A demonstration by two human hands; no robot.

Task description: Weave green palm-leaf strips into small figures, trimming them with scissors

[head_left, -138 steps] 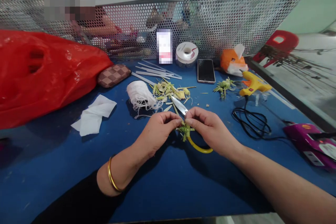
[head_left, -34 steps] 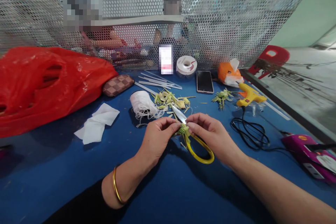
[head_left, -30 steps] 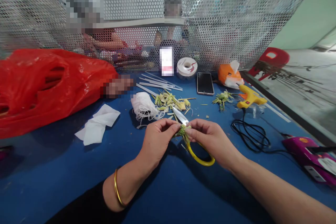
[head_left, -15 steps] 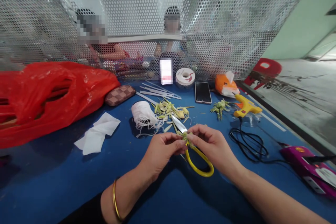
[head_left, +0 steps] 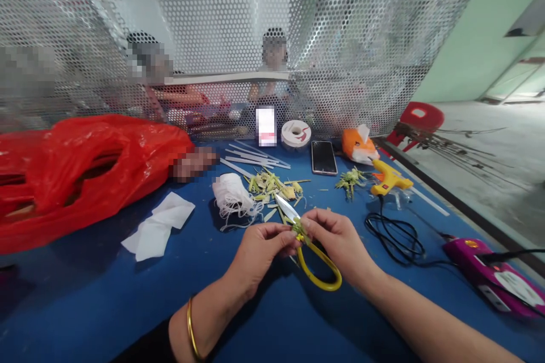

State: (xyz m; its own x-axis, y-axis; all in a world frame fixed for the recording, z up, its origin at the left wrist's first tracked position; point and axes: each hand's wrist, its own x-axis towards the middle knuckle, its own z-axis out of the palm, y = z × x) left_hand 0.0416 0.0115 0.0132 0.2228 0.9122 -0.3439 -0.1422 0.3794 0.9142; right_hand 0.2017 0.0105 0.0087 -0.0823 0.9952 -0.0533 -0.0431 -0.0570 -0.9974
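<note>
Pinches sprig (head_left: pixel 298 228) in fingertips of left hand (head_left: pixel 254 252) and right hand (head_left: pixel 339 245), over scissors (head_left: pixel 288 209); cannot read label (head_left: pixel 302 137) on spool (head_left: pixel 286 136) beyond them.

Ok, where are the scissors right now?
In the head view, the scissors lie right of centre on the blue table, showing between the left hand and right hand, blade toward the plant scraps, yellow handle loop nearer the person.

Blue tbl (head_left: pixel 255 329); near: yel-handled scissors (head_left: pixel 317 284), grn sprig (head_left: pixel 298 228).
Bag (head_left: pixel 136 156) L is red; spool (head_left: pixel 288 132) far is wht w/ red squiggle; glue gun (head_left: pixel 390 179) R is yel, pwr strip (head_left: pixel 481 278) R purple.
</note>
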